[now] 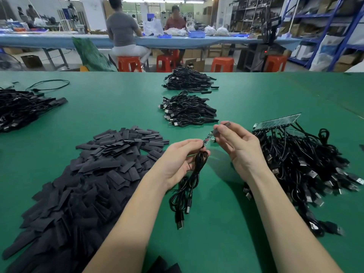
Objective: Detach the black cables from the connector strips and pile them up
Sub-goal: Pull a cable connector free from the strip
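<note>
My left hand [178,160] pinches a black cable [189,186] near its small circuit-board end [207,137]; the coil and USB plugs hang below the palm. My right hand [234,142] holds a flat black sleeve piece [223,126] between thumb and fingers, right at the board's tip. To the right lies a connector strip [275,122] with several black cables still attached, heaped in a tangle [301,166]. Two piles of finished cables sit further back, the nearer pile [187,111] and the farther pile [187,80].
A big heap of flat black sleeve pieces [94,174] covers the green table [216,223] on my left. Another cable heap [21,107] lies at the far left. Beyond the table edge are orange stools [129,64], a long blue bench and two seated people.
</note>
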`<act>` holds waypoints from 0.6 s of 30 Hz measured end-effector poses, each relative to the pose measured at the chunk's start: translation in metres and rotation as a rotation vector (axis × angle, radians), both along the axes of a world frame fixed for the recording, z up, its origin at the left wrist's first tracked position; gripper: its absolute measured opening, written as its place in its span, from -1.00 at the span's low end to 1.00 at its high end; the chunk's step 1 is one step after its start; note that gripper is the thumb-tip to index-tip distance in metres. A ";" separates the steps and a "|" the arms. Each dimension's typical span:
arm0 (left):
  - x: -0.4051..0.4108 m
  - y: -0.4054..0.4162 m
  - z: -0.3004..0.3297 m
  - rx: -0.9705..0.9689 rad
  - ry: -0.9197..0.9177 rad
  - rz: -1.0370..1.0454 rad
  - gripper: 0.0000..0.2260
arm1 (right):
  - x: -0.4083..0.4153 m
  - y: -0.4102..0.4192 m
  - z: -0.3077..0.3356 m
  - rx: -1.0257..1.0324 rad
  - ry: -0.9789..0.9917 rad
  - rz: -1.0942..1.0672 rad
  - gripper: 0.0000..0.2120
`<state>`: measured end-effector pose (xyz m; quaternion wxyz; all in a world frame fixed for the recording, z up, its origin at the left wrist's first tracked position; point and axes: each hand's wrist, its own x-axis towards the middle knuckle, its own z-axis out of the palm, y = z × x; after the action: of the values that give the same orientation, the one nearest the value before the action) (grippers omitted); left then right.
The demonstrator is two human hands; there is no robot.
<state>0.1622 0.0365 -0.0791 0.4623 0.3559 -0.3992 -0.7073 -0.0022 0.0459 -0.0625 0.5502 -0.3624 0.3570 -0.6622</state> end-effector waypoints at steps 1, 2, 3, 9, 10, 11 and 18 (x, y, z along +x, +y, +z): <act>0.001 0.000 0.000 0.000 0.006 -0.005 -0.94 | 0.000 0.000 0.000 -0.003 -0.005 0.006 -0.74; 0.001 0.000 0.000 -0.002 0.010 -0.009 -0.94 | 0.000 -0.001 0.000 -0.005 -0.012 0.013 -0.74; 0.001 0.000 0.000 -0.003 0.010 -0.012 -0.94 | 0.000 -0.001 -0.001 -0.008 -0.019 0.019 -0.74; 0.002 -0.001 0.000 0.007 0.029 -0.025 -0.94 | -0.005 -0.001 -0.002 -0.007 -0.080 0.027 -0.76; 0.002 -0.001 0.001 0.009 0.034 -0.026 -0.94 | -0.006 0.000 -0.002 -0.007 -0.078 0.026 -0.79; 0.002 -0.001 0.001 0.011 0.035 -0.026 -0.94 | -0.007 0.000 -0.002 -0.006 -0.076 0.023 -0.82; 0.001 0.001 0.002 0.012 0.009 -0.047 -0.93 | -0.006 0.000 -0.003 0.004 -0.075 0.002 -0.91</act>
<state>0.1629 0.0377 -0.0772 0.4450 0.3461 -0.4011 -0.7221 -0.0086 0.0459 -0.0654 0.5647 -0.3367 0.3371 -0.6739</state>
